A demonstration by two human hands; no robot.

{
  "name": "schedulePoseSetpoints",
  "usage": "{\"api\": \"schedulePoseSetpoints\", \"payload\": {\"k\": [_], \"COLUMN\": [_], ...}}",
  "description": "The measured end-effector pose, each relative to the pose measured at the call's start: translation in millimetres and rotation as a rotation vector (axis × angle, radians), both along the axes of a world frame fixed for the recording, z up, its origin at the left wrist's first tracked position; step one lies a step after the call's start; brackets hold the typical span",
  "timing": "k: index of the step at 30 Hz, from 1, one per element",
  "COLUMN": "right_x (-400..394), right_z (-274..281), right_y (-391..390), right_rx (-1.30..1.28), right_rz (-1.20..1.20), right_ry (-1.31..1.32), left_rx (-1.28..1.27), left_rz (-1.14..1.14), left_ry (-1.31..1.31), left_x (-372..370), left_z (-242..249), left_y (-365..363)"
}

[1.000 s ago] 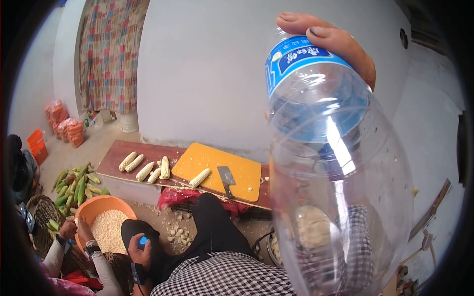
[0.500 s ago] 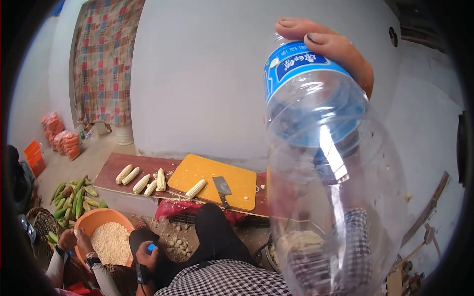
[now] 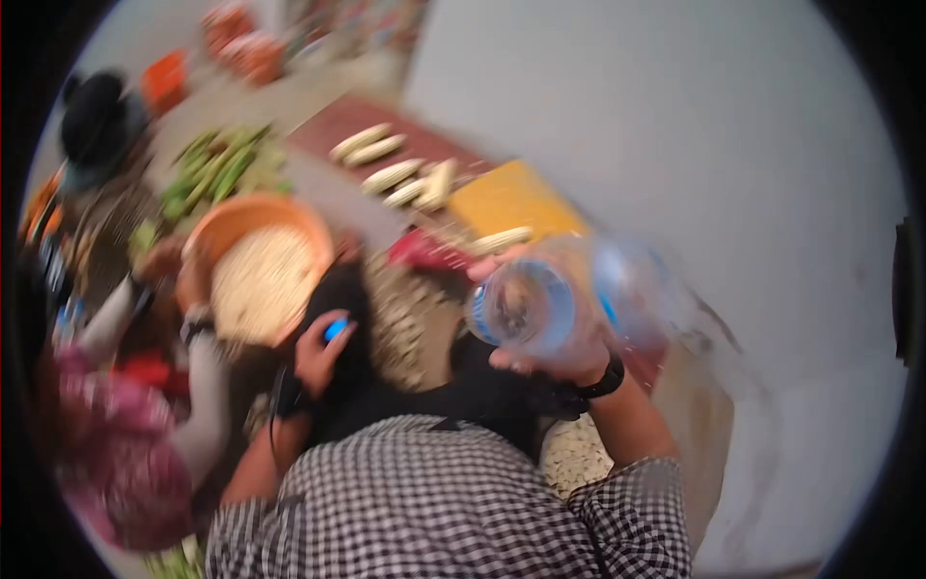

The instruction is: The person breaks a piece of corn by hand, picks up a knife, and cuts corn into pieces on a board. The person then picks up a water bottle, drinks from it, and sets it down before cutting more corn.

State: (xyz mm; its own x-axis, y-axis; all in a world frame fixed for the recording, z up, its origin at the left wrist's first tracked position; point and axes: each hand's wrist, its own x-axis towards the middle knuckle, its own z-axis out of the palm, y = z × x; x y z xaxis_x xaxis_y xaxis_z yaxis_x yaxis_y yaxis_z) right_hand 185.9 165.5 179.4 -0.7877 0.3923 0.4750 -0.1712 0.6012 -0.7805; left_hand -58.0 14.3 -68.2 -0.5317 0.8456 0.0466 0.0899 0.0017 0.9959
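My left hand (image 3: 320,355), resting by my dark-trousered leg, is closed on a small blue bottle cap (image 3: 336,329). My right hand (image 3: 569,355) grips a large clear plastic bottle (image 3: 632,285) with a blue label. The bottle lies tilted across my right hand, in front of the boards, and motion smears it. Behind it, partly covered, is a yellow cutting board (image 3: 516,196). A peeled corn cob (image 3: 500,241) lies at the board's near edge.
To my left, a co-worker's hands (image 3: 181,270) are at an orange basin (image 3: 311,218) of corn kernels. Husked cobs (image 3: 391,176) lie on a dark red board (image 3: 333,121). Green corn (image 3: 227,166) is heaped on the floor. Chopped pieces (image 3: 579,454) sit beside my right arm.
My right hand has brought the bottle down from close before my face to above my lap. My view has tilted downward and turned. The blue cap stays in my left hand.
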Motion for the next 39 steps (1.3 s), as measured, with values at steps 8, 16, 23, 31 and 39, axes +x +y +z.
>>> {"api": "schedulePoseSetpoints", "payload": {"k": [8,16,23,31,39], "right_x": [-45.3,-60.2,-63.7,-62.1,-60.7], "right_z": [-244.2,-264.2,-254.0,-260.7,-256.6], "right_y": [20.5,33.1,36.0,39.5,42.5], "right_rx": [-0.383,-0.411,-0.366,-0.416,-0.606], "right_rz": [-0.012,0.149,0.106,0.153,0.27], "right_ry": [-0.454,-0.499,-0.492,-0.487,-0.528], "left_rx": [0.213,0.359,0.261,0.164,0.18], "left_rz": [0.209,0.097,-0.002,-0.031,-0.112], "left_ry": [-0.202,-0.214,-0.236,-0.273,-0.383], "left_x": [-13.1,15.0,21.2,18.9,5.3], "left_z": [59.2,70.4,68.3,66.6,56.7], "left_y": [1.4,36.1,45.0,47.6,53.8]}}
